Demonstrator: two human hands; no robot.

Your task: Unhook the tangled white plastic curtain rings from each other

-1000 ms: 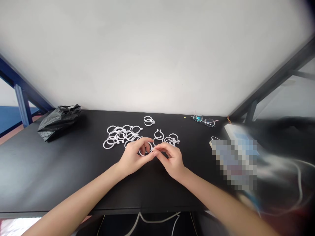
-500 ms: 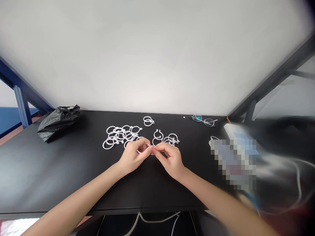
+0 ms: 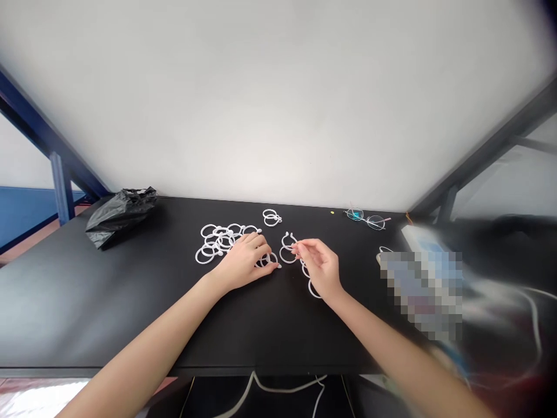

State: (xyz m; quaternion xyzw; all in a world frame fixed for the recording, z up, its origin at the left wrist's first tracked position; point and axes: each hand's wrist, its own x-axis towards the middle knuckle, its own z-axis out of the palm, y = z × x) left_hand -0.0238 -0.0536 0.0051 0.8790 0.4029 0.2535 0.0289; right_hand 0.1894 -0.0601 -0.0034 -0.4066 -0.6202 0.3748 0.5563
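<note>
Over the right side of a pile of white plastic open rings with small knobbed ends (image 3: 224, 242), my left hand (image 3: 241, 258) reaches down. Its fingers and thumb are apart, with rings (image 3: 266, 260) showing between them on the table. My right hand (image 3: 319, 264) is closed, thumb and fingertips pinched on a white ring that they mostly hide. Beside those fingertips lie an open ring (image 3: 284, 241) and another white ring (image 3: 282, 259). More rings (image 3: 311, 288) show partly below my right hand; whether they are linked to the pinched one I cannot tell.
Two white rings (image 3: 270, 217) lie apart near the wall. A crumpled black plastic bag (image 3: 124, 215) sits at the back left of the black table (image 3: 130, 313). Eyeglasses (image 3: 365, 219) rest at the back right, near a blurred, pixelated object (image 3: 420, 293) and a white box (image 3: 422, 241).
My hands, together over a ring before, have separated. The left has moved onto the pile, the right to the rings on the right. The whole view has shifted slightly.
</note>
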